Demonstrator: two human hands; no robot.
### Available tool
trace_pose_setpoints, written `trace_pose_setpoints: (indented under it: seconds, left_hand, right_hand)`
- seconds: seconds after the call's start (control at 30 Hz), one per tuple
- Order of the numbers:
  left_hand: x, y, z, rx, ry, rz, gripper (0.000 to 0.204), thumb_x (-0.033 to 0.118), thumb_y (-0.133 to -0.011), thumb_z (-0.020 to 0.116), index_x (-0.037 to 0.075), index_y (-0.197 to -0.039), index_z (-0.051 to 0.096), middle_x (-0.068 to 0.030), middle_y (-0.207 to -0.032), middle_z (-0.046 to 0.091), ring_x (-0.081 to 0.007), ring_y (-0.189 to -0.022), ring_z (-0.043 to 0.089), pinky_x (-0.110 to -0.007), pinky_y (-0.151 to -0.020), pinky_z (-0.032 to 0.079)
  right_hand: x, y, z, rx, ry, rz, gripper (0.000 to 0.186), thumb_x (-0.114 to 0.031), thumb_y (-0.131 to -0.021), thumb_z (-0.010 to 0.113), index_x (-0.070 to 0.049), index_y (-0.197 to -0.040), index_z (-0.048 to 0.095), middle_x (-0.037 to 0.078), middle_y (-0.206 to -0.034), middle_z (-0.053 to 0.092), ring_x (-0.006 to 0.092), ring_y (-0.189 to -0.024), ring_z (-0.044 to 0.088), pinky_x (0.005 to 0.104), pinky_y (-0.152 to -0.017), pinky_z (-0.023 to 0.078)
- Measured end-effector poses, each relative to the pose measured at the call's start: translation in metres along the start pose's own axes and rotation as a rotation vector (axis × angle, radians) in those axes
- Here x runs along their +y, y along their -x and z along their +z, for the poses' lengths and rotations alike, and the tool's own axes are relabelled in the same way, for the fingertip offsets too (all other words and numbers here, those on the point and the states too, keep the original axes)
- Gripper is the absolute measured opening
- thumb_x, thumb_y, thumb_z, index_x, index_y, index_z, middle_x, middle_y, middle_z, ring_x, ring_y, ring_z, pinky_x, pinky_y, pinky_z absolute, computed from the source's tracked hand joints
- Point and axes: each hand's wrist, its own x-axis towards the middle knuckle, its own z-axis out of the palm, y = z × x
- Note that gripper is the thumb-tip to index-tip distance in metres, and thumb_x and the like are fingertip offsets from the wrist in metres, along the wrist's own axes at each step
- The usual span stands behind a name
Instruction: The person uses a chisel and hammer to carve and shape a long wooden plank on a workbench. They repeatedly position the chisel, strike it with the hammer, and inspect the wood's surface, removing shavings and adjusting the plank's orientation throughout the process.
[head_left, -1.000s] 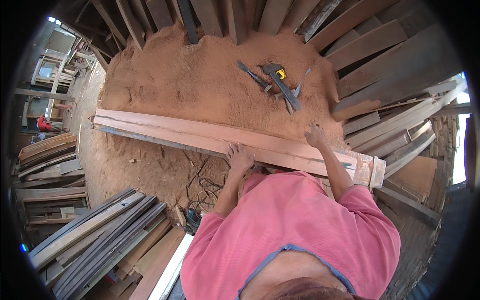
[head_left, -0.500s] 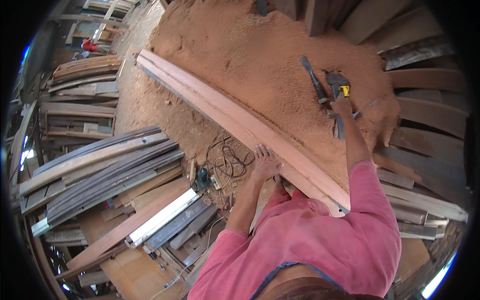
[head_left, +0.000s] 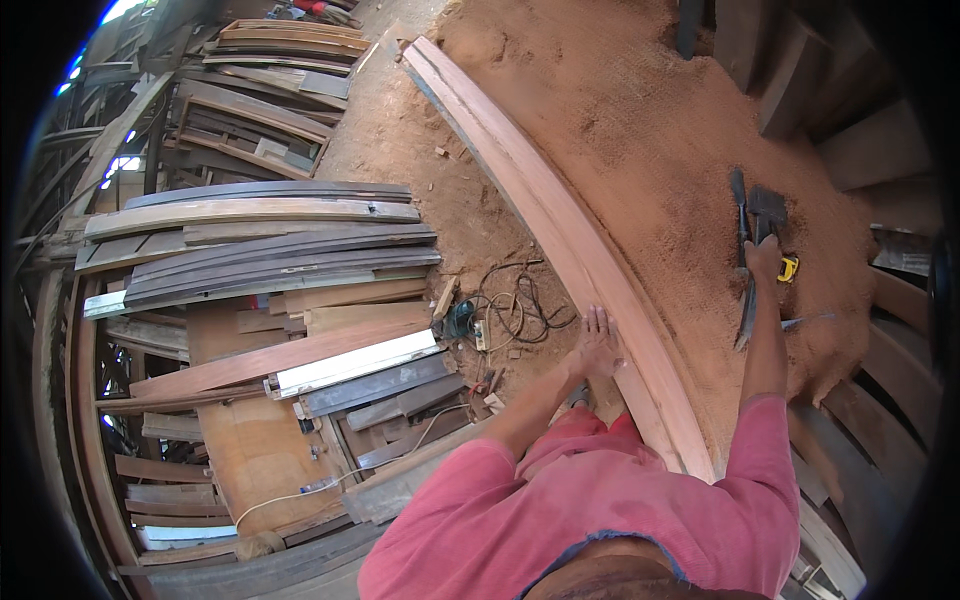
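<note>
A long reddish plank (head_left: 560,205) lies diagonally from the far middle down to my legs. My left hand (head_left: 600,345) rests flat on its near part, fingers outstretched. Further right, my right arm stretches over the sawdust, and my right hand (head_left: 765,258) is closed around the shaft of a dark broad-headed hand tool (head_left: 768,204). A yellow tape measure (head_left: 789,268) lies right beside that hand. To the tool's left is a slim dark-handled tool (head_left: 740,200), perhaps a chisel. My fingers' undersides are hidden.
Reddish sawdust (head_left: 620,110) spreads beyond the plank. Stacked boards (head_left: 280,250) fill the left side, and more timber (head_left: 880,370) stands along the right. A teal power tool (head_left: 458,320) and a tangled dark cable (head_left: 530,315) lie left of the plank.
My right hand has shifted from the tape measure to the broad-headed tool's shaft; the tape now lies to the hand's right. The view has turned, while my left hand stays on the plank.
</note>
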Motion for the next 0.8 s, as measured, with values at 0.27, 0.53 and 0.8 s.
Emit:
trace_pose_setpoints:
  seconds: [0.27,0.53,0.8]
  left_hand:
    - [0.005,-0.002,0.008,0.023,-0.040,-0.013,0.105,0.052,-0.087,0.063,-0.022,-0.149,0.021,-0.0519,-0.153,0.011,-0.0664,-0.146,0.005,-0.067,-0.121,0.007]
    - [0.007,-0.005,-0.006,-0.022,0.015,0.006,0.103,0.048,-0.089,0.061,-0.022,-0.150,0.016,-0.0518,-0.154,0.005,-0.0686,-0.145,-0.001,-0.071,-0.118,0.002]
    - [-0.004,0.000,0.016,0.081,0.057,0.031,0.108,0.051,-0.087,0.064,-0.024,-0.148,0.017,-0.0524,-0.153,0.003,-0.0692,-0.144,-0.002,-0.074,-0.116,0.004]
  right_hand:
    - [-0.017,0.028,0.023,0.056,0.170,-0.050,0.066,-0.027,-0.088,0.073,0.005,-0.137,0.042,0.028,-0.129,0.062,0.0402,-0.122,0.062,0.0505,-0.103,0.050]
    - [0.020,-0.048,0.049,-0.155,-0.010,0.098,0.060,-0.023,-0.073,0.078,0.010,-0.119,0.057,0.026,-0.124,0.066,0.0340,-0.115,0.067,0.0444,-0.095,0.053]
    - [0.000,0.051,0.068,0.032,-0.219,0.055,0.061,-0.025,-0.066,0.076,0.013,-0.114,0.067,0.030,-0.110,0.069,0.0336,-0.100,0.071,0.0411,-0.079,0.056]
